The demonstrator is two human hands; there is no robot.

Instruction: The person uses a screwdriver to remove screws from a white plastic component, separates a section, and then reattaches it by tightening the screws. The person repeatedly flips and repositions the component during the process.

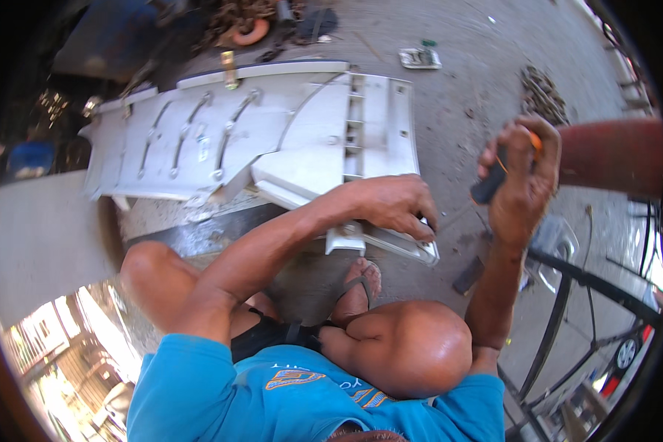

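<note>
A large white moulded panel (pixel 313 121), with slots, ribs and dark strips, lies in front of my bent knees. My left hand (pixel 399 206) reaches across to its near right corner, the fingers curled down at the edge; whether something small is under the fingertips is hidden. Raised to the right of the panel, my right hand (pixel 521 177) is closed round a black-and-orange tool handle (pixel 491 179). The handle's end pokes out on the left of the fist, apart from the panel. What kind of tool it belongs to cannot be made out.
A red-brown metal pipe (pixel 611 156) juts in just right of my right hand. Below it stands a black metal frame (pixel 593 276). Rusty chain (pixel 541 94) lies on the grey floor, a small white tray (pixel 420 58) beyond the panel. At left is a pale board (pixel 48 243).
</note>
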